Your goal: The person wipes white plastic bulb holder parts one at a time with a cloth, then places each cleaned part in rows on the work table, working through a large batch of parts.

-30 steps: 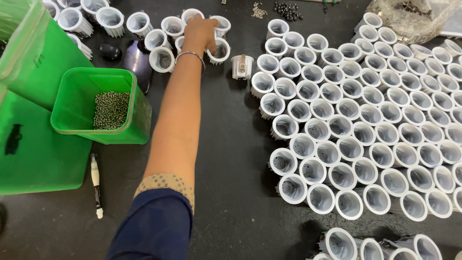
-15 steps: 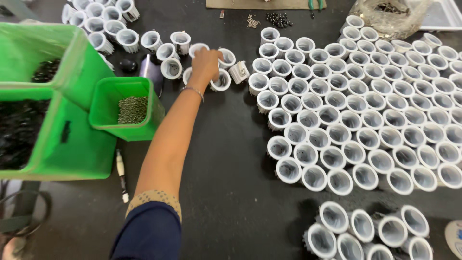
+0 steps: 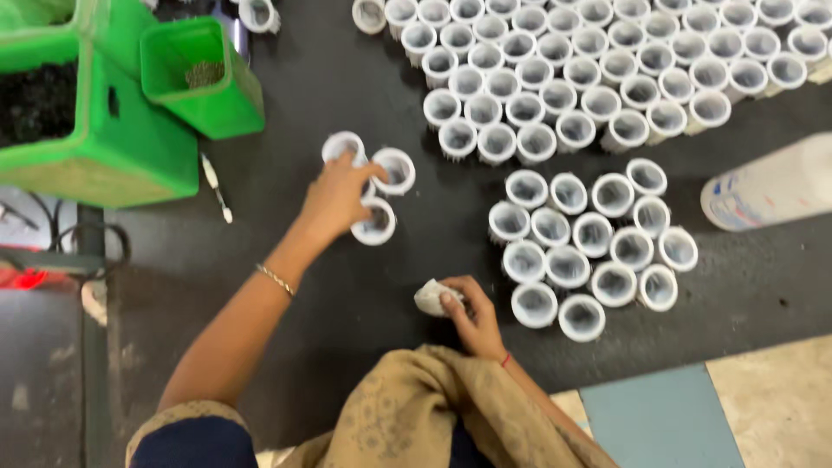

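The left hand (image 3: pixel 334 198) rests on a small cluster of three white cups (image 3: pixel 374 191) on the dark desk (image 3: pixel 329 286), its fingers spread over them and touching their rims; it seems to grip or nudge them together, though how firmly it clasps them cannot be told. One cup sits at the far left of the cluster, one at the far right, and one on the near side just under the fingertips.

The right hand (image 3: pixel 468 316) lies nearer the body, clenched around a small crumpled white cloth (image 3: pixel 432 297) pressed to the desk. It is just beside the near-left edge of a compact group of white cups (image 3: pixel 594 247), packed rim to rim in rough rows.

Farther off, at the far right, a much larger field of white cups (image 3: pixel 572 69) stands in dense rows, touching one another. A white bottle (image 3: pixel 771 186) lies on its side at the right edge. On the left, a small green bin (image 3: pixel 204 82) holding small greyish parts leans against a larger green crate (image 3: pixel 95 130) with dark contents, and a thin pen-like tool (image 3: pixel 214 186) lies near them.

Judged from the layout, most cups already stand grouped on the right, while the three under the left hand sit apart from both groups.
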